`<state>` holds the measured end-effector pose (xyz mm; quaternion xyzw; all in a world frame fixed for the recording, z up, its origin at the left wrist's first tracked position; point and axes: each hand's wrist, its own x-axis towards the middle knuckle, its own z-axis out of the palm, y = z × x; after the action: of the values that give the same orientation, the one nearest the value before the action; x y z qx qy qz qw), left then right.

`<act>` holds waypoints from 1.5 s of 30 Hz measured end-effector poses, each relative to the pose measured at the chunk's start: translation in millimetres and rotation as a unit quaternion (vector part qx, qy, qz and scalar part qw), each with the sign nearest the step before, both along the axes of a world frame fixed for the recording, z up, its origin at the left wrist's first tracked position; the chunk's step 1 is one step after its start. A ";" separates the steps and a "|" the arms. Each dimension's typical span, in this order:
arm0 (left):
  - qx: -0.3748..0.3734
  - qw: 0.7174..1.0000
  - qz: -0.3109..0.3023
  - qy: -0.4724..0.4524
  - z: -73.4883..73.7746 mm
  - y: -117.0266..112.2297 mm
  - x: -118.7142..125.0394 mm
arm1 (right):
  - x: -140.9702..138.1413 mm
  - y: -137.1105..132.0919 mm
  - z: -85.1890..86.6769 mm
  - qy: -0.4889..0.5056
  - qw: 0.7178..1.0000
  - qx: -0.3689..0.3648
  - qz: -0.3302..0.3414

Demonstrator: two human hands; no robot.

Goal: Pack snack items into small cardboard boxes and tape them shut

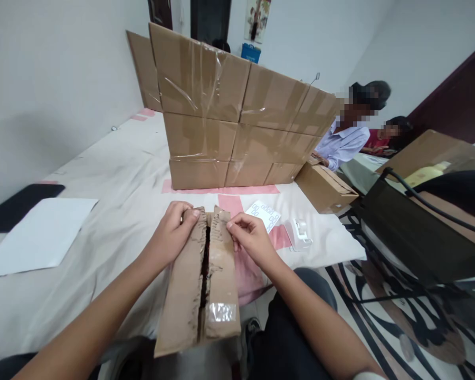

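Observation:
A small brown cardboard box [184,295] lies tilted over the near edge of the cloth-covered surface. Its two long flaps have torn, ragged edges, and a dark gap runs between them. A piece of clear tape shines on the right flap near my body. At the far left corner, my left hand [174,232] grips the box with the thumb on top. My right hand [249,237] pinches the far right flap between thumb and fingers. Beyond my right hand lies a white printed sheet [264,214], and a white tape dispenser [298,234] stands to its right.
A tall taped cardboard partition [237,121] stands across the surface ahead. Left are white paper [43,232] and a black flat object [27,200]. A person in a light shirt [346,142] sits behind another cardboard box [324,187]. A dark chair [404,232] stands right.

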<state>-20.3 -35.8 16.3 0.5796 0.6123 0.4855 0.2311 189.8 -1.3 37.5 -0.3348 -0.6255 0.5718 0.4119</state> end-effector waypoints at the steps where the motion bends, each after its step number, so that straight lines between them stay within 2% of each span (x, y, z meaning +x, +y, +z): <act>1: -0.021 1.000 -0.003 -0.020 0.4 0.4 1.1 | 0.4 -0.3 -0.1 -0.002 1.000 0.003 0.000; 5: -0.094 0.987 0.002 -0.129 1.4 0.2 5.0 | -0.2 -0.1 1.7 -0.023 0.999 0.022 -0.004; 8: -0.114 0.976 0.005 -0.184 1.2 -0.2 9.6 | -3.2 1.8 10.2 -0.050 0.998 0.040 0.005; 15: -0.088 0.974 0.063 -0.199 2.8 -12.8 24.7 | -1.7 -6.0 57.6 -0.131 0.982 0.090 0.100; 18: -0.094 0.969 0.083 -0.213 -0.1 -17.8 25.5 | -0.5 -11.9 72.6 -0.190 0.958 0.088 0.195; 21: -0.102 0.963 0.088 -0.232 -5.9 -17.7 24.2 | -6.2 -16.4 78.1 -0.257 0.921 0.076 0.281; 26: -0.110 0.961 0.078 -0.243 -7.3 -18.0 23.0 | -23.9 -25.1 78.4 -0.362 0.874 0.118 0.300; 30: -0.116 0.964 0.078 -0.225 2.9 -24.7 21.3 | -35.4 -29.9 78.1 -0.413 0.848 0.153 0.295; 33: -0.122 0.963 0.060 -0.234 10.9 -32.8 18.4 | -40.0 -30.1 76.8 -0.440 0.838 0.150 0.287; 36: -0.122 0.964 0.033 -0.233 13.5 -46.4 11.8 | -39.4 -28.7 75.8 -0.439 0.844 0.120 0.283; 38: -0.115 0.969 0.013 -0.217 10.1 -58.0 5.0 | -36.8 -27.1 75.8 -0.412 0.859 0.096 0.288; 41: -0.126 0.970 -0.017 -0.207 -3.2 -73.8 -5.7 | -33.4 -24.3 76.6 -0.352 0.884 0.064 0.301; 45: -0.188 0.959 -0.040 -0.209 -22.6 -85.0 -12.3 | -34.4 -22.8 77.6 -0.293 0.908 0.052 0.294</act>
<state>-32.5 -120.9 -6.3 0.4356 0.6069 0.4625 0.4776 155.4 -24.1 115.1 -0.2667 -0.8172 0.5094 0.0402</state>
